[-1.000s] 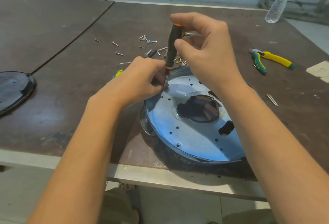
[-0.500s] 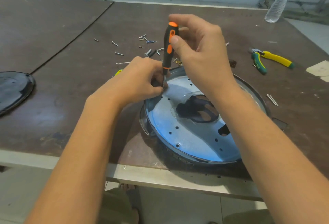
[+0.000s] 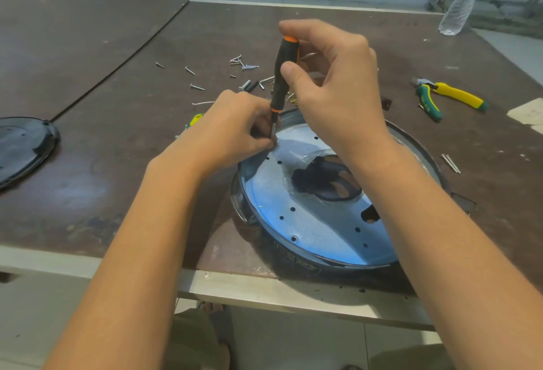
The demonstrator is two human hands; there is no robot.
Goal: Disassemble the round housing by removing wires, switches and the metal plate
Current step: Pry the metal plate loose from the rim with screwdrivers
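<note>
orange-black screwdriver (image 3: 282, 76) in r hand (image 3: 338, 87) pinch, tip in l hand (image 3: 235, 130) pinch at metal plate (image 3: 308, 222); pliers (image 3: 454, 99) print illegible

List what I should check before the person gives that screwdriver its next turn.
1. Right hand grips the black-and-orange screwdriver handle: ok.
2. Left hand pinches the shaft near its tip: ok.
3. Tip seated in a screw head: cannot tell, fingers hide it.
4. Screwdriver stands nearly upright at the silvery round metal plate's far-left edge: ok.
5. Round dark housing rests on the brown table: ok, though near its front edge.
6. Loose silver screws lie clear of the plate: ok.
</note>
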